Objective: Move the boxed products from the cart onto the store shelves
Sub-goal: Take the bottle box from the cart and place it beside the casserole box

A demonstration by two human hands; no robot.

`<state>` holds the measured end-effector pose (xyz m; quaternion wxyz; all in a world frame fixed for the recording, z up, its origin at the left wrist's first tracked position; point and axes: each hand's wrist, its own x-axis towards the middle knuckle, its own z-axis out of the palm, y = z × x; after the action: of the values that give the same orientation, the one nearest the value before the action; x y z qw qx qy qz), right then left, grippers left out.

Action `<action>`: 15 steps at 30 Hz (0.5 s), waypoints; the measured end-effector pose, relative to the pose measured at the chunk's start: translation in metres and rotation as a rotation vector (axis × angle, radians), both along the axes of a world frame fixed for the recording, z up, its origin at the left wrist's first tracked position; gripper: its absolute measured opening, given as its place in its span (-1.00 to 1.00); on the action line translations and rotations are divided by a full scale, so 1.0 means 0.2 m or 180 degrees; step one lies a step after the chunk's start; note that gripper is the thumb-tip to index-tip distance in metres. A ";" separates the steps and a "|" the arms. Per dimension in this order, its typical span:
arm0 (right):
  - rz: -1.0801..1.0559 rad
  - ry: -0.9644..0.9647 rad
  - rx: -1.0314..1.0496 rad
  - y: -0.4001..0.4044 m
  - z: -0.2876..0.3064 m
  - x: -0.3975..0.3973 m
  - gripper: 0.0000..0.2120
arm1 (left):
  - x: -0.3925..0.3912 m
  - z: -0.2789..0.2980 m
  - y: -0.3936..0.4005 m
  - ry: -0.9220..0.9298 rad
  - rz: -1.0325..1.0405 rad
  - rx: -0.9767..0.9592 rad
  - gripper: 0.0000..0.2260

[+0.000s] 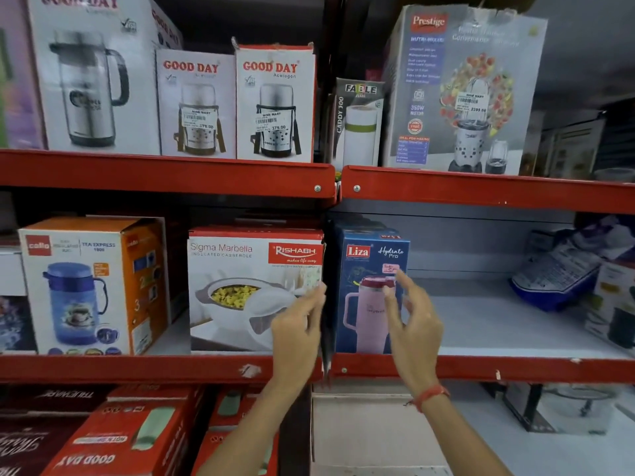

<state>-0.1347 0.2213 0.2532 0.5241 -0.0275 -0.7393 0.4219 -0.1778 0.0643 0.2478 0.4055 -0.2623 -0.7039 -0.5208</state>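
A blue Liza Hydrate Pro box [364, 269] stands upright at the left end of the middle right shelf [481, 369]. My right hand [412, 324] hovers just in front of its right side, fingers apart, holding nothing. To the box's left, my left hand [299, 331] is raised with loose fingers in front of the white Rishabh casserole box [240, 290]. Neither hand grips a box. The cart is out of view.
A Cello Tea Express box [86, 286] stands on the middle left shelf. Good Day flask boxes [275, 104], a Fable box [357, 125] and a Prestige mixer box [460, 94] fill the top shelf. A blue tilted package [556, 276] lies far right. Red boxes [130, 434] sit below.
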 end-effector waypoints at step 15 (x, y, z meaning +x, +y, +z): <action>0.1741 -0.1638 -0.0460 -0.50 -0.05 -0.03 -0.11 | -0.05 -0.02 -0.62 -0.1894 -0.0149 0.0769 -0.25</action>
<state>-0.1411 0.1210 0.2424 0.1861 0.0289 -0.7951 0.5765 -0.1885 -0.0601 0.2435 0.1980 -0.0646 -0.7185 -0.6637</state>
